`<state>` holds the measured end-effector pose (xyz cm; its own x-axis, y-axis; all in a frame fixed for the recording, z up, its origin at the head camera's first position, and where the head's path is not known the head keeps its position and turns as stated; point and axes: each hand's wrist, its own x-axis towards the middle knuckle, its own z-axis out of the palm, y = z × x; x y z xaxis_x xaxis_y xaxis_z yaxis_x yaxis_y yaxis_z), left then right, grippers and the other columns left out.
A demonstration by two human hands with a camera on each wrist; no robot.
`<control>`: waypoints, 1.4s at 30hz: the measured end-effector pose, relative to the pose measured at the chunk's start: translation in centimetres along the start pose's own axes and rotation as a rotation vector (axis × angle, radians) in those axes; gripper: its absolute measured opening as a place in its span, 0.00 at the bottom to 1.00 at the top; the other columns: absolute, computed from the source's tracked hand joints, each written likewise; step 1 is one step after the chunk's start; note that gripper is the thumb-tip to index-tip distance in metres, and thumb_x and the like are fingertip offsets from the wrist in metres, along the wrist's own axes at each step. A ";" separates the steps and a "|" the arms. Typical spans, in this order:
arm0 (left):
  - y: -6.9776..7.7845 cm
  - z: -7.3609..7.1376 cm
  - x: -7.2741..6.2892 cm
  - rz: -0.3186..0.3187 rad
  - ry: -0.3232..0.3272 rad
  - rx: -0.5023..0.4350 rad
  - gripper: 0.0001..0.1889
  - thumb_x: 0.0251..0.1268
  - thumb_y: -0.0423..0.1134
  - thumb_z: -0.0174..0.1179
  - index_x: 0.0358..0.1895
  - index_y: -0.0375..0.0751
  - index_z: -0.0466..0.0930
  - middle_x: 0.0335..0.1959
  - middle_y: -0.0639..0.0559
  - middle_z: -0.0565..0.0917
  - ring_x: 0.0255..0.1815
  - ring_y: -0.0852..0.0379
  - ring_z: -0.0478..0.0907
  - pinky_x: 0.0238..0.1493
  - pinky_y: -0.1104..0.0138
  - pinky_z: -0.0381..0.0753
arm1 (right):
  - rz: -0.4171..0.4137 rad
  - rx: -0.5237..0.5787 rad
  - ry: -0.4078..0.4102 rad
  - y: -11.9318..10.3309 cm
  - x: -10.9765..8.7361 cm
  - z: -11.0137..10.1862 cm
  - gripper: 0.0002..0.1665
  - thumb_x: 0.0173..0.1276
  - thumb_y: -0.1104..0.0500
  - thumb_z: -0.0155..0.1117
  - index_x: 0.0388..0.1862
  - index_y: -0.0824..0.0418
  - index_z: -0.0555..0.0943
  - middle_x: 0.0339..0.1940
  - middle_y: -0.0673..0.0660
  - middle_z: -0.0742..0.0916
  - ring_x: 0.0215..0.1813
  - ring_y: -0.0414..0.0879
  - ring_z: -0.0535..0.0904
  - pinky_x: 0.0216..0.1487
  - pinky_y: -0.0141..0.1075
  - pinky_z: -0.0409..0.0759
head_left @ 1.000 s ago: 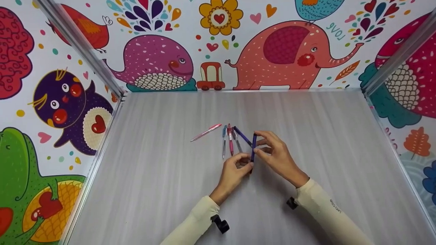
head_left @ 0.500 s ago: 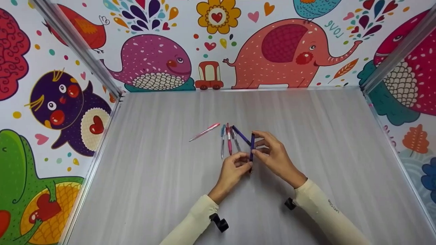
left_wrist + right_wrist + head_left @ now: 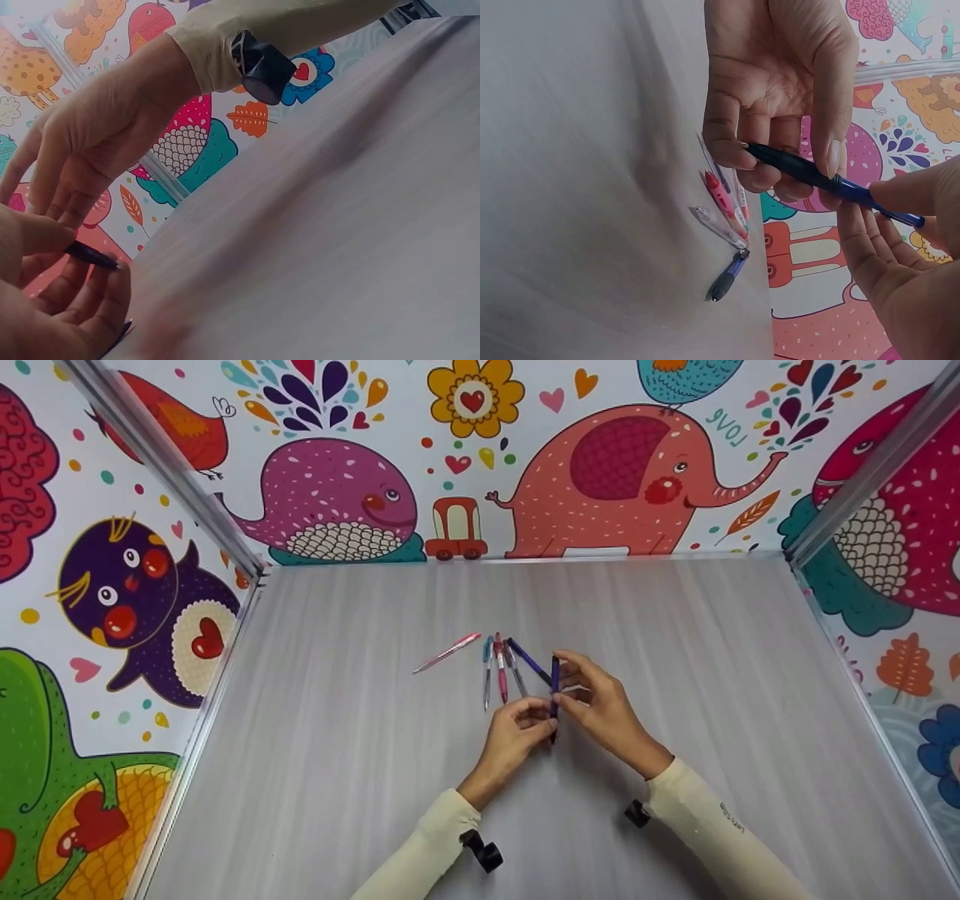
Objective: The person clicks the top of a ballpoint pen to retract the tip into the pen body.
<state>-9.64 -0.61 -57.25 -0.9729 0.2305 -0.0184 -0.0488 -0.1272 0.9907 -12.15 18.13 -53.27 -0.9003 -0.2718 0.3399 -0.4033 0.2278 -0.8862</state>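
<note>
Both hands hold a dark blue pen (image 3: 555, 679) above the table. My left hand (image 3: 516, 739) pinches its black grip end between thumb and fingers, and the bare tip shows in the right wrist view. My right hand (image 3: 604, 706) pinches the blue barrel (image 3: 855, 192) toward its other end. Just beyond the hands lies a second dark blue pen (image 3: 529, 660), slanted on the table. To its left are a clear pen with a dark top (image 3: 516, 667), a pink-red pen (image 3: 501, 671) and a clear pen with a teal top (image 3: 487, 675), side by side.
A pink pen (image 3: 447, 653) lies at an angle, apart from the row on the left. The grey table (image 3: 315, 750) ends at walls with cartoon animals (image 3: 600, 480) behind and at both sides. Metal rails (image 3: 180, 720) run along the table's edges.
The whole head view has drifted slightly to the left. Both hands keep their grip on the pen, nearly still, and the pens on the table stay where they were.
</note>
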 end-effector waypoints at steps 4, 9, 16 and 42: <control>-0.1 -0.1 0.0 0.003 -0.001 -0.001 0.12 0.70 0.25 0.70 0.53 0.26 0.87 0.43 0.48 0.88 0.40 0.59 0.86 0.41 0.70 0.85 | -0.001 0.012 0.006 0.0 0.0 0.1 0.39 0.70 0.79 0.72 0.78 0.62 0.77 0.55 0.61 0.87 0.52 0.56 0.89 0.54 0.37 0.89; -0.2 -0.1 0.0 0.011 0.003 0.016 0.12 0.69 0.26 0.70 0.53 0.26 0.87 0.43 0.47 0.88 0.40 0.59 0.86 0.41 0.70 0.85 | 0.014 0.029 0.018 -0.1 0.0 0.1 0.37 0.70 0.79 0.72 0.77 0.61 0.79 0.54 0.64 0.87 0.51 0.55 0.89 0.53 0.37 0.89; -0.2 0.1 0.0 0.017 0.004 0.024 0.12 0.69 0.26 0.70 0.52 0.26 0.88 0.42 0.49 0.88 0.38 0.59 0.86 0.38 0.70 0.84 | 0.065 0.055 0.036 -0.2 0.0 0.1 0.36 0.71 0.78 0.73 0.75 0.59 0.80 0.52 0.66 0.87 0.49 0.53 0.88 0.53 0.36 0.89; -0.3 0.5 0.1 -0.011 0.000 0.026 0.10 0.69 0.25 0.70 0.52 0.29 0.88 0.39 0.52 0.88 0.35 0.59 0.84 0.35 0.67 0.84 | 0.094 0.074 0.065 -0.2 -0.2 0.0 0.34 0.69 0.78 0.73 0.72 0.59 0.82 0.51 0.63 0.88 0.50 0.55 0.88 0.54 0.36 0.88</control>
<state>-9.65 -0.10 -57.53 -0.9723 0.2318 -0.0291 -0.0535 -0.0994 0.9936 -11.88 18.18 -53.16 -0.9433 -0.1903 0.2720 -0.3058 0.1790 -0.9351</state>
